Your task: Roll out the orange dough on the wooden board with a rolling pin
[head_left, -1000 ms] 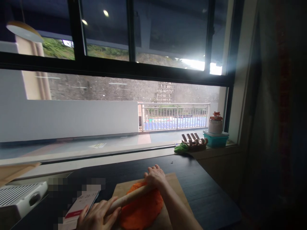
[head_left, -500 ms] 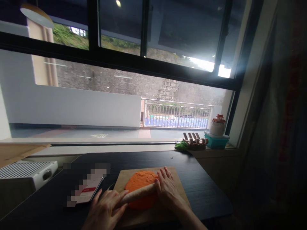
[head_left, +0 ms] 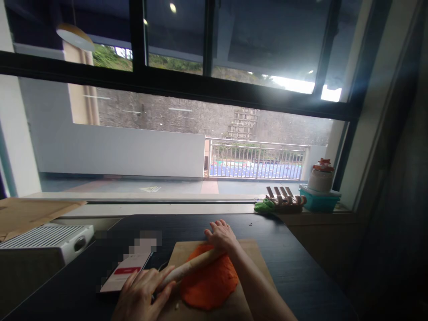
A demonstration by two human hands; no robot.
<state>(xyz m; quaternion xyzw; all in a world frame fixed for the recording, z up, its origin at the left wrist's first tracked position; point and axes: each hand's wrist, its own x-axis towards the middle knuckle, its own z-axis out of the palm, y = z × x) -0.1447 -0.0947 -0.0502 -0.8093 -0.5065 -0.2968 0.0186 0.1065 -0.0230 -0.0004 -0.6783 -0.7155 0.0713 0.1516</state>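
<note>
A pale wooden rolling pin (head_left: 190, 266) lies slantwise across a flat round of orange dough (head_left: 210, 289), over its far left part. My left hand (head_left: 142, 285) is closed round the pin's near left end, thumb on one side and fingers on the other. At the far right end, my right hand (head_left: 221, 234) bears on the pin with its palm, fingers reaching forward past it; that end of the pin is hidden. Under the dough is a wooden board (head_left: 256, 258). A small pale crumb lies on the board near the left thumb.
The board lies on a dark table (head_left: 294, 254). A phone (head_left: 129, 269), partly blurred out, lies left of my left hand. On the windowsill stand a green cloth (head_left: 264, 206), a teal box (head_left: 319, 198) and a jar (head_left: 320, 178). A white heater (head_left: 63, 240) stands at the left.
The rolling pin and my right hand have moved forward over the dough, away from me. More of the dough's near part shows. The camera view has turned slightly left.
</note>
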